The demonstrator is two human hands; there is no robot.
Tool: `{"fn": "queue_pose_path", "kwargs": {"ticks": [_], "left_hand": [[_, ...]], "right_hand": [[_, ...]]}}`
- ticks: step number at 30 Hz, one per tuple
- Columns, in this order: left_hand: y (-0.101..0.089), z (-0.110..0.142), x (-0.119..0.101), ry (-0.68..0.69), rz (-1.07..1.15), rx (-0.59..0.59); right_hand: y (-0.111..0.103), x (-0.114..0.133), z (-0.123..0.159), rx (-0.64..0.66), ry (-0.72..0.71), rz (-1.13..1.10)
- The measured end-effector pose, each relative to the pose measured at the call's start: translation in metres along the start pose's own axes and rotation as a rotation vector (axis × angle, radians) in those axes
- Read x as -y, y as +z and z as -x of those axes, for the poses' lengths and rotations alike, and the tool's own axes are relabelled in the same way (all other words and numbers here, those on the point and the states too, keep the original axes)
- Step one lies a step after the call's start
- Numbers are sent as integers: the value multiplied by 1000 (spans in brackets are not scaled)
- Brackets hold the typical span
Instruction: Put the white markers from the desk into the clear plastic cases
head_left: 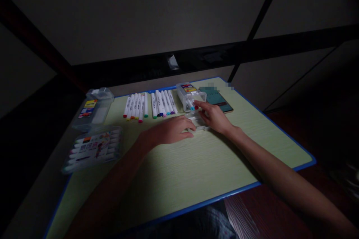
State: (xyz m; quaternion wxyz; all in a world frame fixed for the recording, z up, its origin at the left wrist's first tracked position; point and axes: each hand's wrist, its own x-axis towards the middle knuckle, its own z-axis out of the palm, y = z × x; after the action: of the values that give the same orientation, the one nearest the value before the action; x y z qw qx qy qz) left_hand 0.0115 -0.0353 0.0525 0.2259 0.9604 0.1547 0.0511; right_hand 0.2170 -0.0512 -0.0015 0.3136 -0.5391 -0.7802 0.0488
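Observation:
A clear plastic marker case (183,99) lies on its side near the back of the table, its open end facing me. Inside it, blue-capped and red-capped ends of white markers (191,107) show at the mouth. My right hand (214,116) is at that opening, index finger and thumb closed around the red-capped marker (196,107). My left hand (176,129) lies over the left edge of the case's clear lid (198,119), fingers stretched and thumb apart. Part of the lid is hidden beneath both hands.
Two groups of white markers, one on the left (136,106) and one in the middle (163,104), lie left of the case. An open clear case (94,108) and a filled marker case (94,148) are at the left edge. A green-screened phone or tablet (215,98) lies behind my right hand.

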Motion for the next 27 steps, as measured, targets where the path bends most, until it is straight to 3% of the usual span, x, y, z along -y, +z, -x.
{"fn": "queue_pose_path", "kwargs": {"ticks": [13, 27], "left_hand": [[2, 0, 1, 2, 18, 3], [2, -1, 2, 17, -1, 9]], "right_hand": [[-3, 7, -2, 16, 48, -81], [-2, 8, 1, -61, 0, -67]]}}
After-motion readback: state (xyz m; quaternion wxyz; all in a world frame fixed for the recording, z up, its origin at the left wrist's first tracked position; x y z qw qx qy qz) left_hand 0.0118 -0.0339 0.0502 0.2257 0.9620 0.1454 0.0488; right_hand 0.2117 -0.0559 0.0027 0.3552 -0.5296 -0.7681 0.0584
